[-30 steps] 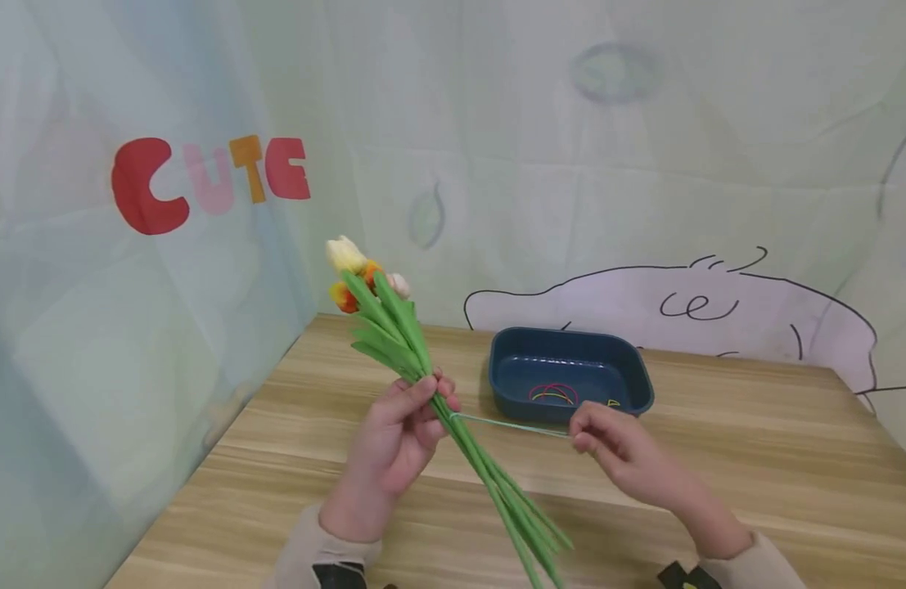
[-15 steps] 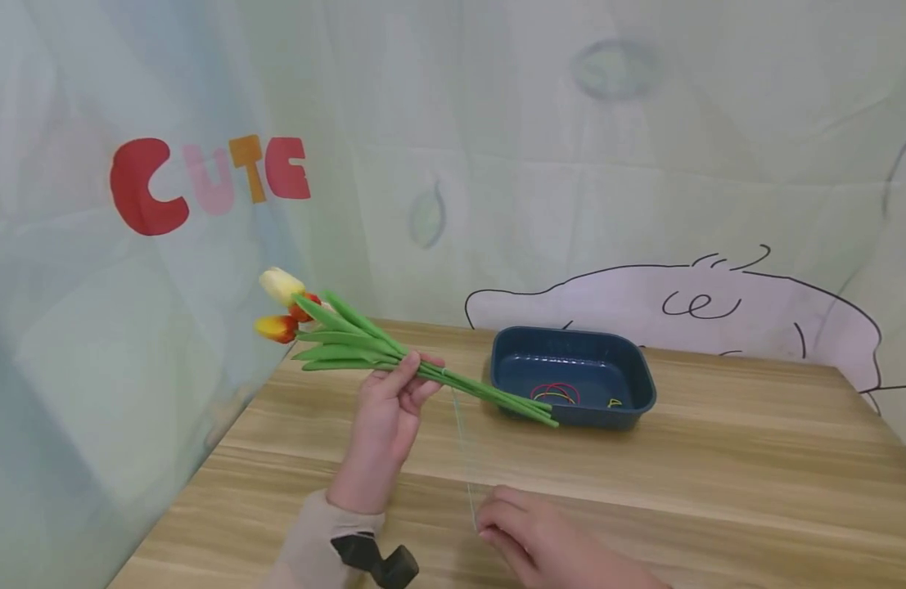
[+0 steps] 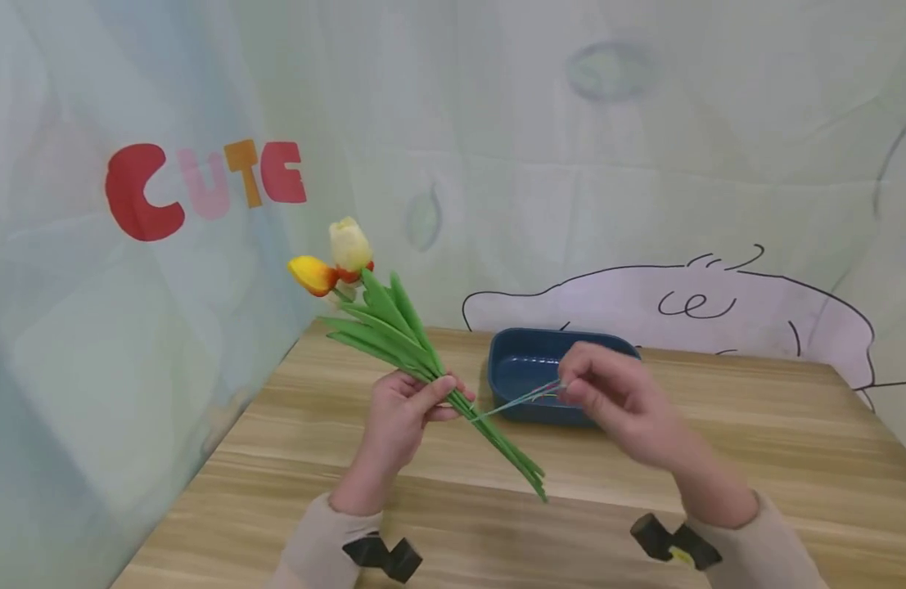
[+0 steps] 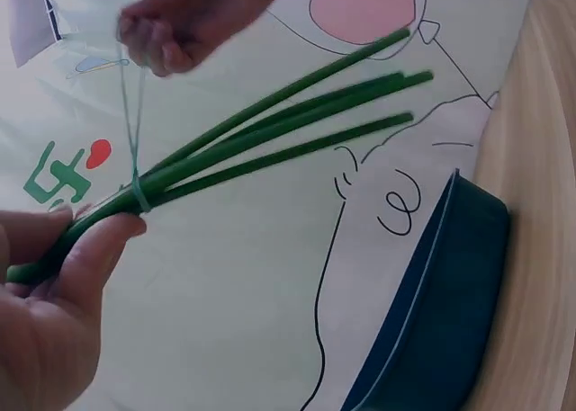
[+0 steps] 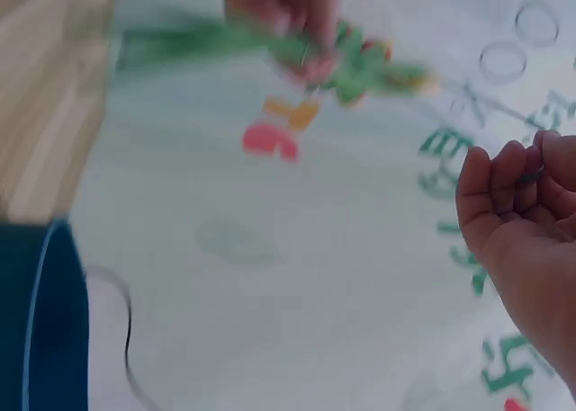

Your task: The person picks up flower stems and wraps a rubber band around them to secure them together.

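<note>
A bunch of artificial tulips [image 3: 394, 323], with white and yellow-orange heads and green stems, slants across the head view. My left hand [image 3: 404, 417] grips its stems just below the leaves. A thin pale green rubber band [image 3: 507, 405] loops round the stems beside the left fingers, as the left wrist view also shows on the stems [image 4: 261, 128]. My right hand [image 3: 622, 405] pinches the band's other end and holds it stretched out to the right. In the right wrist view the right hand [image 5: 526, 204] has curled fingers, and the flowers are blurred.
A dark blue plastic basin [image 3: 511, 368] stands on the wooden table [image 3: 290, 458] behind the hands, partly covered by my right hand. Printed cloth [image 3: 497, 164] hangs at the back and left of the table.
The bunch swung nearly level, then back to a steep slant. My right hand dropped toward the table's front, then rose to the right before the basin, keeping hold of the stretched rubber band.
</note>
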Available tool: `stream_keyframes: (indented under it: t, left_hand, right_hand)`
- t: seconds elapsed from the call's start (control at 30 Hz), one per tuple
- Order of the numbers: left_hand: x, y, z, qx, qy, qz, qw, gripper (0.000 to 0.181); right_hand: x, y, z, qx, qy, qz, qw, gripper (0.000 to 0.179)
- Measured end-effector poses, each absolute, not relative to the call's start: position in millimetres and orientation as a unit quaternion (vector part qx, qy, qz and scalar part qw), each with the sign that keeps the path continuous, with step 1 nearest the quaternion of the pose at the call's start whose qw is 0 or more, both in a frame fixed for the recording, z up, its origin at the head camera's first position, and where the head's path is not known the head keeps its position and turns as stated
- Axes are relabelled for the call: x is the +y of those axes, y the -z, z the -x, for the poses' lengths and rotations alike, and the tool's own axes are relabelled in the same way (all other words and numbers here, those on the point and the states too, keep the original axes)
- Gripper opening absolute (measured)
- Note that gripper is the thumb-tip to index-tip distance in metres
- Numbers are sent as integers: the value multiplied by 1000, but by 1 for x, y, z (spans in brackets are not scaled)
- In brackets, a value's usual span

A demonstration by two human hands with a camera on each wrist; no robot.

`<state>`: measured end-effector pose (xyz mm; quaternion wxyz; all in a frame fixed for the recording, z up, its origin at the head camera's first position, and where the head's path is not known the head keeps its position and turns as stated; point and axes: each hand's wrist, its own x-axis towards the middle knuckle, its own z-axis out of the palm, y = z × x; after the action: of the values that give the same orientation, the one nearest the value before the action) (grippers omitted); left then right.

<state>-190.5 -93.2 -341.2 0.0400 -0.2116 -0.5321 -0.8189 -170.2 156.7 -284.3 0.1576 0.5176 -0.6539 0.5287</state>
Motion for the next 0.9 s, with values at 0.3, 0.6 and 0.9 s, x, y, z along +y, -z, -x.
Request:
stream_keyframes:
  t: [0.3, 0.6, 0.9]
  left_hand:
    - [-103, 334, 184, -341, 875, 310, -149, 18]
    - [-96, 340, 195, -344, 927, 145, -33, 29]
    - [-95, 351, 206, -516, 848, 81, 91, 19]
  right_hand:
    - [166, 341, 217, -755, -395, -473, 222, 23]
    - [89, 408, 149, -738, -376, -520, 208, 7]
    - [116, 342, 137, -706, -404, -529, 243, 11]
